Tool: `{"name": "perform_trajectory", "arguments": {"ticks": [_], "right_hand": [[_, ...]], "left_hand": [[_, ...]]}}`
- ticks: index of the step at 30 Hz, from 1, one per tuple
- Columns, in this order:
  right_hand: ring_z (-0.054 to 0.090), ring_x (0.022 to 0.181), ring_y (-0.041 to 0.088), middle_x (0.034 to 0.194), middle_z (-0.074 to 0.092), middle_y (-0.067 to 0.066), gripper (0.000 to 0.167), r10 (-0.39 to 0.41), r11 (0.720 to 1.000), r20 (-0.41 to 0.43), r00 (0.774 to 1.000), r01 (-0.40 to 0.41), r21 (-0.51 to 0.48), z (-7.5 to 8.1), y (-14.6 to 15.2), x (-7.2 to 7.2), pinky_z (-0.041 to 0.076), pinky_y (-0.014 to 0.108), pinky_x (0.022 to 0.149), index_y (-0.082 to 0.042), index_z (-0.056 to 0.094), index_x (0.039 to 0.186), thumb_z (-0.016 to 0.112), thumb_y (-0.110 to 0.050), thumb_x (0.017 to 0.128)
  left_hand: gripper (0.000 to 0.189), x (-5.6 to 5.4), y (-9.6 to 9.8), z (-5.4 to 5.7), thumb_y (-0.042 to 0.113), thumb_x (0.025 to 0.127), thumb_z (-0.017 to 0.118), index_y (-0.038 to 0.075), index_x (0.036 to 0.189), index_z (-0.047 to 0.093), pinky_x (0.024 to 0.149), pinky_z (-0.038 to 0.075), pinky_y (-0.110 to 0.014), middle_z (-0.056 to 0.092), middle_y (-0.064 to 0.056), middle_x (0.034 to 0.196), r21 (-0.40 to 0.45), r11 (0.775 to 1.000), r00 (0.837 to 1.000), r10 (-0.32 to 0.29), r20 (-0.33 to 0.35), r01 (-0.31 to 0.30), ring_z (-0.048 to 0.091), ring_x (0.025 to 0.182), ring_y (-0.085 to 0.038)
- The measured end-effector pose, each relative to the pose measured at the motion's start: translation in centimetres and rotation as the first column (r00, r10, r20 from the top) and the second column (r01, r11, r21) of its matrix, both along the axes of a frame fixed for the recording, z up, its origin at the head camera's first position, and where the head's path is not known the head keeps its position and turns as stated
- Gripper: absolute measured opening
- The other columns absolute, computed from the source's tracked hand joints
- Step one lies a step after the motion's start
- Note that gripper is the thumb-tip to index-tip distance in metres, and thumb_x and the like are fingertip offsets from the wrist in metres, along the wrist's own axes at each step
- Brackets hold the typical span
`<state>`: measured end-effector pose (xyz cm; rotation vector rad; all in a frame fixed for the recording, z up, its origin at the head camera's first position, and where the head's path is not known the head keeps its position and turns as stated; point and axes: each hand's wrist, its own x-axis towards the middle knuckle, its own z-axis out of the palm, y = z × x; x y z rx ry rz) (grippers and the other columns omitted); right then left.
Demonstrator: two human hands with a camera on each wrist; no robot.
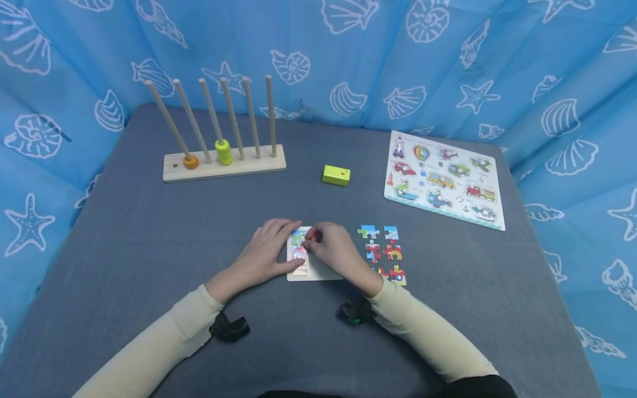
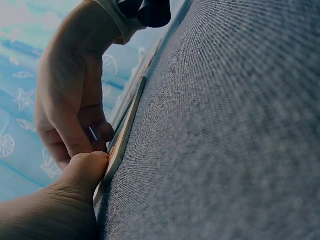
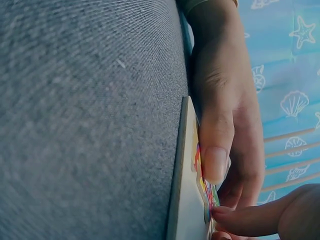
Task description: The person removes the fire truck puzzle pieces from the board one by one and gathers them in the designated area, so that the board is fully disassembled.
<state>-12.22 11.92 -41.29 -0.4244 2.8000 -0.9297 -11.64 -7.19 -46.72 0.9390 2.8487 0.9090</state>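
A small white puzzle board (image 1: 320,272) lies between the two hands, with colourful jigsaw pieces (image 1: 299,253) along its left side. My left hand (image 1: 264,249) rests at the board's left edge, fingers stretched toward its top. In the right wrist view the left thumb (image 3: 215,162) presses on the pieces. My right hand (image 1: 335,249) reaches in from the right, thumb and fingertips bent together at the upper pieces. It appears to pinch a jigsaw piece, mostly hidden by the fingers. Several loose jigsaw pieces (image 1: 393,252) lie right of the board, some partly behind the right wrist.
At the back left stands a wooden peg rack (image 1: 226,168) with an orange bead (image 1: 191,161) and green beads (image 1: 224,152). A yellow-green block (image 1: 335,175) lies behind the board. A vehicle picture board (image 1: 443,179) is at the back right, near the blue curtain (image 1: 368,66).
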Motion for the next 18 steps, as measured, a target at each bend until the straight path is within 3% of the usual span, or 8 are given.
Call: {"name": "perform_trajectory", "arguments": {"ticks": [6, 11, 18], "right_hand": [[0.052, 0.061, 0.009, 0.072, 0.063, 0.001, 0.006, -0.008, 0.999, 0.029, 1.000, 0.010, -0.046, -0.02, 0.20, -0.12, 0.040, 0.022, 0.055, -0.006, 0.068, 0.081, 0.073, -0.010, 0.083], [0.051, 0.059, 0.009, 0.073, 0.065, 0.001, 0.006, -0.016, 0.996, 0.102, 0.995, 0.025, -0.089, 0.36, 0.20, -0.36, 0.038, 0.022, 0.051, -0.006, 0.069, 0.082, 0.071, -0.011, 0.085], [0.059, 0.068, 0.011, 0.078, 0.064, 0.003, 0.014, -0.046, 0.993, 0.121, 0.992, 0.059, -0.102, 0.46, 0.11, -0.42, 0.044, 0.024, 0.058, -0.004, 0.063, 0.096, 0.071, -0.011, 0.086]], "left_hand": [[0.078, 0.02, 0.01, 0.07, 0.053, 0.086, 0.063, 0.014, 0.147, 0.036, 0.107, 0.029, -0.050, 0.045, -0.007, 0.138, 0.009, 1.000, 1.000, 0.004, 0.011, -0.004, 0.035, 0.133, -0.026], [0.078, 0.04, -0.06, 0.09, 0.052, 0.087, 0.063, 0.013, 0.148, 0.036, 0.106, 0.030, -0.051, 0.046, -0.008, 0.138, 0.008, 1.000, 1.000, 0.003, 0.008, -0.003, 0.035, 0.133, -0.026], [0.078, -0.03, -0.01, -0.04, 0.052, 0.086, 0.063, 0.012, 0.147, 0.036, 0.105, 0.031, -0.051, 0.046, -0.008, 0.137, 0.012, 1.000, 1.000, -0.004, 0.000, 0.004, 0.036, 0.133, -0.026]]}}
